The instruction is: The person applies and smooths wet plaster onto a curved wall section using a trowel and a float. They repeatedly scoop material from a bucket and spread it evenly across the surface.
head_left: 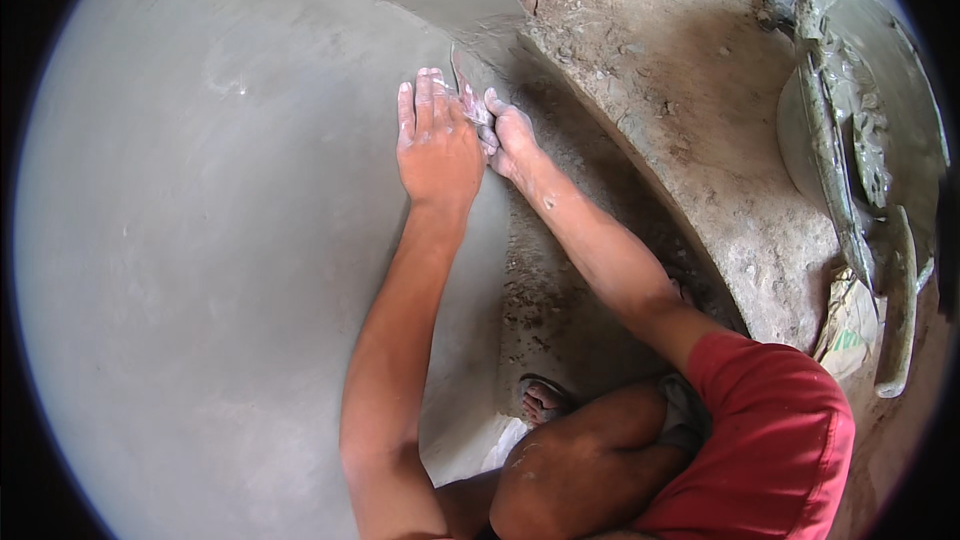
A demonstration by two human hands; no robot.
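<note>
My left hand (438, 150) lies flat with its fingers stretched forward, over the smooth grey plaster surface (250, 240). Whitish dust coats its fingertips. Close against its right side, my right hand (512, 135) is closed on a trowel (462, 80). The thin blade stands out beyond the fingers, seen nearly edge-on, and is smeared with plaster. Most of the handle is hidden in the right hand. Whether the left hand also touches the blade I cannot tell.
A rough concrete ledge (690, 130) curves along the right. On it stands a bucket (805, 130) caked with wet grey mortar (868, 140), near a curved bar (898, 320) and a crumpled paper bag (848, 325). My sandalled foot (545, 400) is below, in the gap beside the plaster.
</note>
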